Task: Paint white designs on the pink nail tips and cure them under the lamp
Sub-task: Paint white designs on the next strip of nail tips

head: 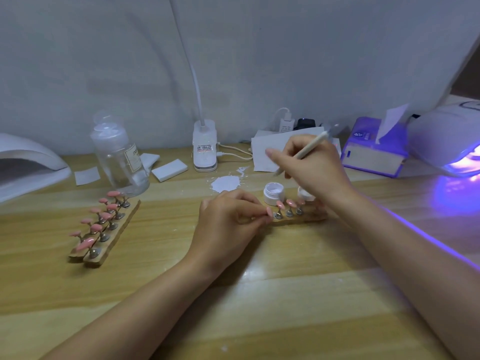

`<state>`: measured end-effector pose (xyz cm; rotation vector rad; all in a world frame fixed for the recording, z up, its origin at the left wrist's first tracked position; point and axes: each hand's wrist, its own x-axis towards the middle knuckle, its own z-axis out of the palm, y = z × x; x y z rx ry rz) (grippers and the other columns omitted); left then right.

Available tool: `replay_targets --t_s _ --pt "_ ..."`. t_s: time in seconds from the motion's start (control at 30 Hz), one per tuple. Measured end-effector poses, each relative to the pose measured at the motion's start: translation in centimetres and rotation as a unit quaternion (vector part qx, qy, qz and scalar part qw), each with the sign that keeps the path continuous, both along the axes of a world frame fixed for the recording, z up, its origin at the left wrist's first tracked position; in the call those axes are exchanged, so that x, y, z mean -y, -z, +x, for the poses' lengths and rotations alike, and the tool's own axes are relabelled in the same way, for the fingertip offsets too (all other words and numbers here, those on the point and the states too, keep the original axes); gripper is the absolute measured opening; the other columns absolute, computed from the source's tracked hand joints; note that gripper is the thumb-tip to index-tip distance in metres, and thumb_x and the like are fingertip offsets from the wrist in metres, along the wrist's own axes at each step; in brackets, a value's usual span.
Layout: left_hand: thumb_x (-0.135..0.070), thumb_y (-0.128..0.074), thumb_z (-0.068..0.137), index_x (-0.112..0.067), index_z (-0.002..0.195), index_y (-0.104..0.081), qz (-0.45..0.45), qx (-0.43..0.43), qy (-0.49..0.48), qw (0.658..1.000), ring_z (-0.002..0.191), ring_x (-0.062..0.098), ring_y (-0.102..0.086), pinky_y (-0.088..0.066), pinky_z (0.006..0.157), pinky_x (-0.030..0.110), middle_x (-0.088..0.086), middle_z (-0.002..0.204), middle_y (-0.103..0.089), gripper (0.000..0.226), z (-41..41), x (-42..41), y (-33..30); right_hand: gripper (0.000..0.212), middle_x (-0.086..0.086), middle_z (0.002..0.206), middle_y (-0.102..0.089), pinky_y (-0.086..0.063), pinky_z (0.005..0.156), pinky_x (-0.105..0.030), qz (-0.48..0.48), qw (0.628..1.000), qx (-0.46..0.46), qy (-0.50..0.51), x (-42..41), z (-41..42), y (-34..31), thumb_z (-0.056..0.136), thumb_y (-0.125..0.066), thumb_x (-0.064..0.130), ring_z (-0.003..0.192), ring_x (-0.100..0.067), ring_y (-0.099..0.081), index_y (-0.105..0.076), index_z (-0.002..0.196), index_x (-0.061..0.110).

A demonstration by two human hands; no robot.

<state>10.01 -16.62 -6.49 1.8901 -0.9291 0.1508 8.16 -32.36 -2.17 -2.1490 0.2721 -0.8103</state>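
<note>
Pinching the near end of a short wooden strip (pixel 298 217) that carries pink nail tips (pixel 281 204) on small metal stands, the left hand (pixel 228 219) rests on the pale wood-grain table (pixel 259 294) with its fingers closed on the strip. Just behind the strip stands a small open white jar (pixel 274 194). Above the jar, the right hand (pixel 311 165) grips a slim beige-handled brush (pixel 301 153), its tip angled down toward the jar. Well left of the strip lie two more wooden strips of pink tips (pixel 104 226). Far right of the strip, a white curing lamp (pixel 446 141) glows violet, a purple tissue box (pixel 374 154) beside it.
</note>
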Motion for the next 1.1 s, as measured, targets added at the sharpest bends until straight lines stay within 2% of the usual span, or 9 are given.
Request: replay_targets --t_s 0.1,0.17,0.23,0.37,0.5,0.6,0.73,1.0,1.1 --pt "-0.003 -0.074 0.072 -0.013 0.078 -0.075 -0.049 -0.028 0.043 0.998 0.076 0.014 -0.062 -0.053 0.072 0.038 -0.003 0.079 -0.068 0.012 -0.1 -0.3 0.0 0.035 0.009 0.043 -0.058 -0.036 0.046 -0.009 0.099 0.990 0.100 -0.024 -0.8 -0.9 -2.1 0.084 -0.062 0.040 0.042 0.001 -0.051 -0.056 0.057 0.019" --pt "0.002 -0.072 0.073 -0.015 0.075 -0.073 -0.063 -0.033 0.054 0.996 0.072 0.011 -0.062 -0.051 0.064 0.028 -0.002 0.077 -0.069 0.016 0.0 -0.5 -0.2 0.036 0.007 0.045 -0.061 -0.036 0.043 -0.010 0.162 0.973 0.152 -0.056 -1.6 -1.8 -2.9 0.088 -0.057 0.041 0.039 -0.002 -0.048 -0.059 0.058 0.020" --pt "0.003 -0.070 0.074 -0.017 0.072 -0.070 -0.083 -0.078 0.049 0.992 0.067 0.008 -0.063 -0.051 0.062 0.037 -0.005 0.073 -0.067 0.019 -0.1 -0.8 -0.6 0.038 0.003 0.046 -0.062 -0.038 0.041 -0.013 0.217 0.956 0.179 -0.085 -2.6 -2.8 -2.6 0.088 -0.055 0.041 0.040 -0.006 -0.050 -0.059 0.055 0.021" --pt "0.003 -0.068 0.076 -0.014 0.070 -0.067 -0.075 -0.109 0.085 0.988 0.067 0.004 -0.062 -0.051 0.056 0.045 -0.007 0.071 -0.064 0.018 -1.0 -0.8 -1.6 0.027 0.003 0.049 -0.062 -0.046 0.045 -0.015 0.287 0.944 0.116 -0.115 -3.7 -5.2 -0.3 0.066 -0.064 0.042 0.047 -0.005 -0.059 -0.061 0.053 0.019" --pt "0.006 -0.067 0.077 -0.013 0.073 -0.066 -0.020 -0.086 0.178 0.980 0.068 0.005 -0.061 -0.047 0.057 0.017 -0.002 0.072 -0.063 0.019 -1.7 -0.6 -1.7 0.030 0.000 0.054 -0.061 -0.048 0.059 -0.027 0.262 0.958 0.072 -0.088 -3.1 -7.1 2.0 0.054 -0.071 0.044 0.055 -0.014 -0.057 -0.055 0.053 0.018" --pt "0.007 -0.067 0.075 -0.012 0.075 -0.067 -0.008 -0.079 0.168 0.983 0.066 0.000 -0.061 -0.043 0.060 0.007 -0.004 0.071 -0.064 0.020 -2.1 -0.4 -1.0 0.036 -0.010 0.056 -0.052 -0.042 0.057 -0.027 0.240 0.965 0.077 -0.073 -3.2 -7.5 2.5 0.057 -0.071 0.043 0.055 -0.020 -0.052 -0.049 0.055 0.014" --pt "0.008 -0.071 0.072 -0.008 0.077 -0.071 -0.018 -0.069 0.136 0.988 0.070 -0.001 -0.065 -0.050 0.070 0.012 -0.003 0.072 -0.067 0.017 -1.6 -0.2 -0.3 0.030 0.007 0.040 -0.052 -0.040 0.047 -0.009 0.255 0.958 0.086 -0.103 -3.5 -7.2 2.9 0.069 -0.071 0.029 0.040 -0.001 -0.052 -0.049 0.055 0.014" --pt "0.003 -0.071 0.074 -0.012 0.087 -0.074 -0.015 -0.026 0.137 0.990 0.074 0.016 -0.066 -0.052 0.069 0.025 0.006 0.078 -0.072 0.019 -1.2 0.1 0.3 0.041 0.005 0.033 -0.042 -0.037 0.041 -0.009 0.252 0.958 0.091 -0.099 -3.0 -6.4 3.9 0.080 -0.063 0.001 0.033 0.002 -0.047 -0.036 0.049 0.010" --pt "0.002 -0.071 0.074 -0.008 0.084 -0.075 -0.007 -0.012 0.135 0.991 0.074 0.010 -0.066 -0.051 0.068 0.018 0.005 0.080 -0.072 0.015 -1.1 0.1 0.5 0.042 0.005 0.032 -0.042 -0.036 0.039 -0.009 0.240 0.961 0.088 -0.101 -2.9 -6.3 4.0 0.079 -0.062 0.001 0.031 0.002 -0.045 -0.035 0.048 0.011"
